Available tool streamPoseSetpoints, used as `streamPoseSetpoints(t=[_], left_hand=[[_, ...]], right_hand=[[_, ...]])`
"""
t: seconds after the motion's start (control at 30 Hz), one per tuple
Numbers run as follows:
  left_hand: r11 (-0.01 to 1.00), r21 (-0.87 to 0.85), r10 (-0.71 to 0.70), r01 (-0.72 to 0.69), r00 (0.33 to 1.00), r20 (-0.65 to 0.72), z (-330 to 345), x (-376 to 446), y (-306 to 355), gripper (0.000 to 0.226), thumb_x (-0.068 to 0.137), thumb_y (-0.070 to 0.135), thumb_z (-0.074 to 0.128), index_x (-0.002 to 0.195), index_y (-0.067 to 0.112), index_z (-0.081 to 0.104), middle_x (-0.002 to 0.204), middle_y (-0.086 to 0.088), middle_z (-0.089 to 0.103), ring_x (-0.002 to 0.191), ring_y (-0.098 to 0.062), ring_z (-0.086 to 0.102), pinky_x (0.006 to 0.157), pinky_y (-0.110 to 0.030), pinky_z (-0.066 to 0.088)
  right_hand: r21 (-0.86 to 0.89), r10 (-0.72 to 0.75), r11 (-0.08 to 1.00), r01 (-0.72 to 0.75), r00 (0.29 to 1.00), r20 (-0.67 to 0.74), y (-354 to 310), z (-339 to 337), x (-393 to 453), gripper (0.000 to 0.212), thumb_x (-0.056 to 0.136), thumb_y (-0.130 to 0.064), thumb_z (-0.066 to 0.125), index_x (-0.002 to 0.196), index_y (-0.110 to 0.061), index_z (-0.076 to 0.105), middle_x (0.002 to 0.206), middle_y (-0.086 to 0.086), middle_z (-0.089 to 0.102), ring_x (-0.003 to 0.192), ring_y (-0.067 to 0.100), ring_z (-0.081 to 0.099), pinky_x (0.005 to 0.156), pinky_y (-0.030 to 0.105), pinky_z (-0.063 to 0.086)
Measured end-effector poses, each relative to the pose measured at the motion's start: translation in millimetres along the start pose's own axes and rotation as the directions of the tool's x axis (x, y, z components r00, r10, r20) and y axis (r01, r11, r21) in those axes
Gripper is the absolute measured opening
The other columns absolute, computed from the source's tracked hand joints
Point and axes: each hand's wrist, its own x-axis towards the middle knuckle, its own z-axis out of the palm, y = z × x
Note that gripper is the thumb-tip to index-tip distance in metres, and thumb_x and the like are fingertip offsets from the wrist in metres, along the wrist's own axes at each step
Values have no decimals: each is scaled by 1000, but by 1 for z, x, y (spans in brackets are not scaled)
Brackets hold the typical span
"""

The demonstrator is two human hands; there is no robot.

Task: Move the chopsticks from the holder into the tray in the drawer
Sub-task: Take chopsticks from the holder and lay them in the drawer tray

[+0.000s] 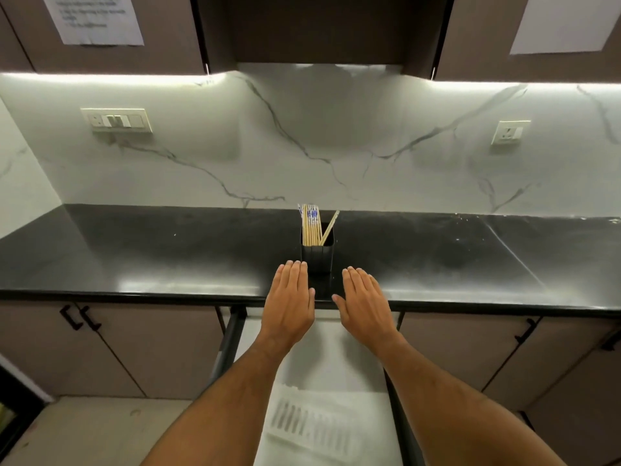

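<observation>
A black square holder [317, 257] stands upright on the black counter, near its front edge. Several pale wooden chopsticks [311, 227] with blue-patterned tops stand in it, and one leans to the right. My left hand [291, 304] lies flat, palm down, just left of the holder, holding nothing. My right hand [363, 304] lies flat the same way just to its right. Below my arms the drawer [232, 334] is pulled out. A white slotted tray [316, 422] lies inside it, partly hidden by my forearms.
The black counter [134, 257] runs left and right, backed by a white marble wall [302, 146] with two sockets. Closed cabinet doors with black handles [80, 317] flank the drawer. Upper cupboards hang overhead. The floor shows at lower left.
</observation>
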Motion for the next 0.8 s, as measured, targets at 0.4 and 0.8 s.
streamPoseSetpoints(t=[0.4, 0.8], left_hand=[[997, -68, 29, -29, 1000, -6, 63, 129, -62, 55, 103, 37, 30, 149, 7, 36, 151, -13, 46, 144, -27, 37, 124, -41, 22], [993, -117, 25, -18, 998, 52, 129, 217, -91, 62, 105, 41, 9, 148, 7, 37, 152, -13, 46, 144, -29, 37, 123, -46, 25]], right_hand=[[10, 84, 996, -84, 994, -70, 10, 48, 135, 59, 101, -46, 47, 144, -7, 46, 145, 13, 54, 136, 29, 50, 113, 44, 42], [156, 6, 988, 11, 994, -106, 16, 91, 241, 63, 101, -52, 19, 129, -7, 53, 119, 12, 66, 106, 25, 64, 91, 37, 56]])
